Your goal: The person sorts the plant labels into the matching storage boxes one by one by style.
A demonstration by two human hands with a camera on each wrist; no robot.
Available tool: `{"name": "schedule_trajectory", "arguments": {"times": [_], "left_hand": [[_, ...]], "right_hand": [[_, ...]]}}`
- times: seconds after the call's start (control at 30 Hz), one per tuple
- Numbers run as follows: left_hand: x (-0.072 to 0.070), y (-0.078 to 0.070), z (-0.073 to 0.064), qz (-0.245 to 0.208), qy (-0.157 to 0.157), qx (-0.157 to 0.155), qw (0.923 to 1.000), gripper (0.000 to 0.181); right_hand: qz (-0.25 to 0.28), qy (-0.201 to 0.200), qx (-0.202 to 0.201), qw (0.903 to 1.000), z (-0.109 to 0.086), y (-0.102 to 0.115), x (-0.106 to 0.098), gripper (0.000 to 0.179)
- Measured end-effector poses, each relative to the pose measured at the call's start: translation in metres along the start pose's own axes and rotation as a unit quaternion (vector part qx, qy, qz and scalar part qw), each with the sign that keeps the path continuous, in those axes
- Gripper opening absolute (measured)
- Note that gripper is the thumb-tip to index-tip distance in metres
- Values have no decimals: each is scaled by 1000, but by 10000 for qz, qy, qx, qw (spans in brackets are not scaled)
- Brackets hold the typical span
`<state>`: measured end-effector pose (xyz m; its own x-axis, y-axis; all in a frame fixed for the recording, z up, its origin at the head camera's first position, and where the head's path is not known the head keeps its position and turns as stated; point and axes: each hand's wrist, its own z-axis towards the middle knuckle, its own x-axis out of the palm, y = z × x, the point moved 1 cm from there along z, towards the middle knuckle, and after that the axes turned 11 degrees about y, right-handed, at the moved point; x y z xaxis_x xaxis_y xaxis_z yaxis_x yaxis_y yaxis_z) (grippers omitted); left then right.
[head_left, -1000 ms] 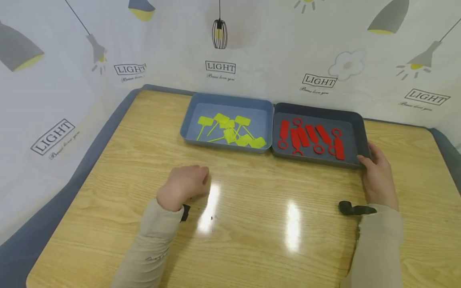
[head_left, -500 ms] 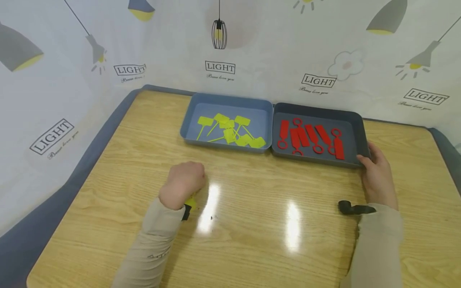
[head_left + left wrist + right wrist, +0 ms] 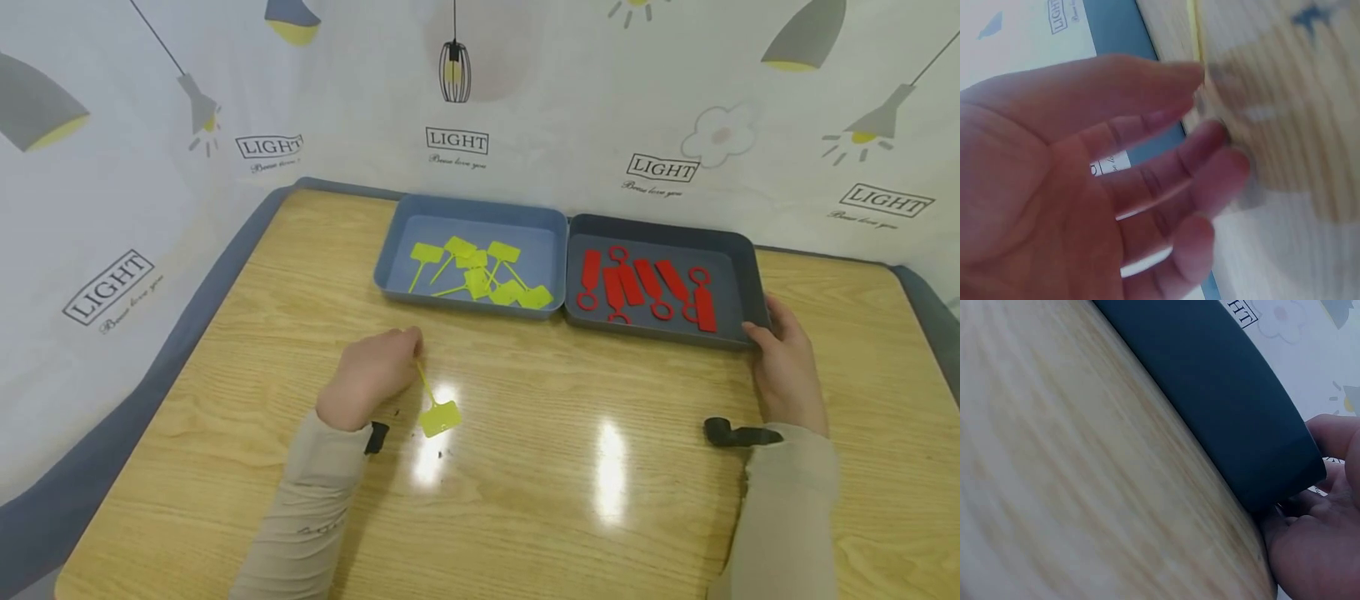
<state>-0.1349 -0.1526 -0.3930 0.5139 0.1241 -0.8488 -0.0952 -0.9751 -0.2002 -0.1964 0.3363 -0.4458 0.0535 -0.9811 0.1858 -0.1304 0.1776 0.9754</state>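
In the head view my left hand [image 3: 371, 375] pinches the thin stem of a yellow tag [image 3: 440, 418] between thumb and forefinger. The tag's flat rectangular head hangs toward me, over the table. In the left wrist view only a bit of the yellow stem [image 3: 1194, 28] shows beyond the thumb tip; the other fingers are loosely bent. My right hand [image 3: 791, 371] grips the near right corner of a dark grey tray [image 3: 667, 336], thumb over the rim. The right wrist view shows the tray's outer wall [image 3: 1210, 394] with the fingers at its corner.
Left of the dark tray, and against it, stands a blue-grey tray [image 3: 468, 307] with several yellow tags [image 3: 504, 252]. Several red tags with ring ends [image 3: 706, 308] lie in the dark tray. Both stand on the wooden table [image 3: 525, 483] near the printed backdrop [image 3: 555, 100].
The yellow tag, hidden at first and then partly seen under my left wrist, has swung out to the right of the hand into full view. My right hand and the trays have stayed put.
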Motion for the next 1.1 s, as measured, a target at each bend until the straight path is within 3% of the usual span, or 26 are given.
{"name": "schedule_trajectory", "arguments": {"times": [0.1,0.2,0.37,0.7,1.1], "left_hand": [[-1,0,0,-5,4,169,9999,22],[-2,-1,-1,23,-18,260,9997,20],[-3,-2,-4,-77,36,281,9996,13],[-4,-2,-5,-31,210,321,9993,17],[-13,0,-8,-588,123,1123,9919,8]], "right_hand": [[23,15,-27,10000,0,0,0,58],[63,53,-36,10000,-1,1,1,58],[31,59,-22,10000,-1,2,2,58],[-91,15,29,10000,-1,1,1,58],[-50,35,31,10000,0,0,-1,56]]}}
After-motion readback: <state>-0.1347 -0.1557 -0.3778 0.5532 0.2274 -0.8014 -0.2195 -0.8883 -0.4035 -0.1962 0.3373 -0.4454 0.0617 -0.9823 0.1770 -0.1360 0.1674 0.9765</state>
